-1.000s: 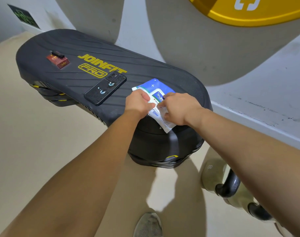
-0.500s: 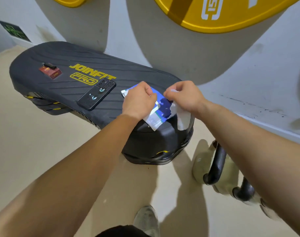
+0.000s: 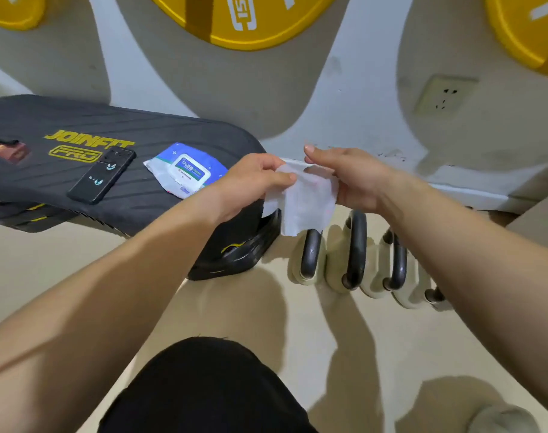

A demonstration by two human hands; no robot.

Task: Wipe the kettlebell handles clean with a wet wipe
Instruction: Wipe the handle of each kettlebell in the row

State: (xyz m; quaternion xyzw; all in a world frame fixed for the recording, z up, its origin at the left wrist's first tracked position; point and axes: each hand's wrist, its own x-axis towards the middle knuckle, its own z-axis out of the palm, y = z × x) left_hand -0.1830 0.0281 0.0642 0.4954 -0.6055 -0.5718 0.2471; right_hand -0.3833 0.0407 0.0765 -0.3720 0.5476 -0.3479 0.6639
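Left of the hands, the wipe pack point(image 3: 185, 168) lies flat on the black step board point(image 3: 160, 126), next to a phone point(image 3: 102, 175). Left hand point(image 3: 254, 179) pinches the wet wipe point(image 3: 304, 201) by its left edge and right hand point(image 3: 351, 179) pinches the right edge. The sheet hangs long side down. Just below the hands, three kettlebell handles point(image 3: 355, 245) run lengthwise toward the wall.

Black JOINFIT PRO step platform point(image 3: 63, 120), on floor against wall. On it: dark phone point(image 3: 102, 175), lying flat; small red box point(image 3: 8, 151), possibly a cigarette pack. Wall: yellow weight plates point(image 3: 235, 20); socket point(image 3: 444, 95).
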